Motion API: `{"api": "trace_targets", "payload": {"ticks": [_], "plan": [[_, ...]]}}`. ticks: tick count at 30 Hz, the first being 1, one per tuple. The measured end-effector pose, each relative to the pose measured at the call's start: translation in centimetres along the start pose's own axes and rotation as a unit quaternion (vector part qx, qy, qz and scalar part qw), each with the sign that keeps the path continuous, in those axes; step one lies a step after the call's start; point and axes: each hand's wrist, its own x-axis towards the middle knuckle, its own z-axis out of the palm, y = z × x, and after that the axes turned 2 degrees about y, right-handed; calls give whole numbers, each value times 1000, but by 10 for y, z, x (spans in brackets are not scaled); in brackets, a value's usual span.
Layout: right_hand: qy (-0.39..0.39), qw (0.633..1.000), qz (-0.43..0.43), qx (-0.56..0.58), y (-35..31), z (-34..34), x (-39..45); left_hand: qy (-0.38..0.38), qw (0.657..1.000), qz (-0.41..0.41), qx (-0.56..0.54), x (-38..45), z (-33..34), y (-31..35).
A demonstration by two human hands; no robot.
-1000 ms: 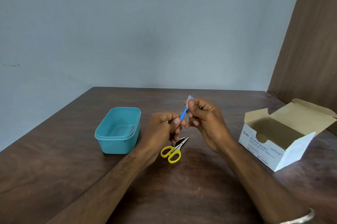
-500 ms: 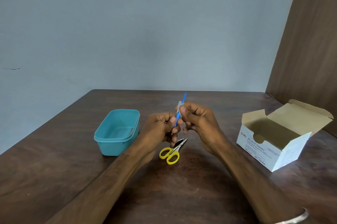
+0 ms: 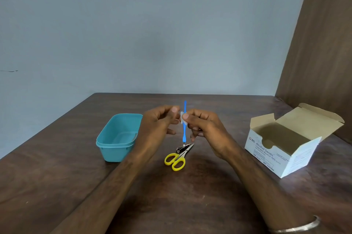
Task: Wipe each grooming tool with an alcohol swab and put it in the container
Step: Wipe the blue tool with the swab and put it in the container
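A thin, light, stiff blue plastic grooming stick [image 3: 184, 129] is being held upright above the worktop [image 3: 190, 205], pinched mid-shaft through a white swab [image 3: 182, 118] by the right hand [image 3: 202, 129]; the left hand [image 3: 160, 125], at nine o'clock, is hanging loosely curled, gripping nothing.

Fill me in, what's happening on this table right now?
A person holds a thin blue grooming tool upright; the right hand pinches a white alcohol swab around it, and the left hand is beside it. Yellow scissors and nail clippers lie below. The teal container looks empty.
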Motion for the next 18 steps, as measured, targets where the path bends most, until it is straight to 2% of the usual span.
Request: {"api": "trace_targets", "payload": {"ticks": [3, 5, 10, 18], "plan": [[-60, 998, 5, -27, -1, 5, -2, -20, 1000, 12, -4, -3, 0, 3], [-74, 997, 9, -32, 0, 7, -1, -3, 1000, 19, -8, -3, 0, 5], [-70, 997, -2, -41, 1, 6, -1, 64, 997, 37, -7, -3, 0, 7], [-68, 995, -27, -70, 2, 6, 0, 107, 991, 78, -5, -2, 1, 6]]}}
